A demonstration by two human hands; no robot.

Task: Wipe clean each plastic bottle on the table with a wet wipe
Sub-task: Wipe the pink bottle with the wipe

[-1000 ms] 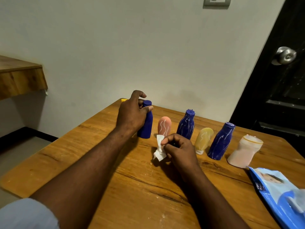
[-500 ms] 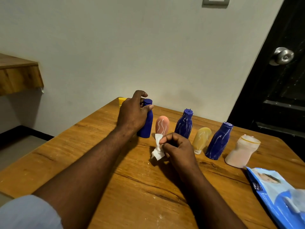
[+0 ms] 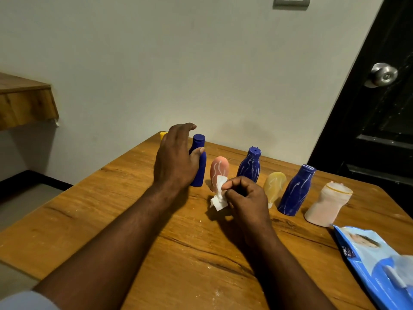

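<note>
Wooden table by a white wall. The left hand, fingers loose and spread, touches a streak-free dark blue bottle, seemingly done. The right hand pinches the wet wipe just before the pink bottle; it and four rightward, mostly white-streaked, likely remain

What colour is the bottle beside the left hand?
The bottle is plain dark blue, cap included; head view shows it.

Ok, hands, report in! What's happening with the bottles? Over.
Left hand open, thumb against plain blue bottle. Right hand pinching wet wipe, right by streaked pink bottle. Nothing in the way.
</note>
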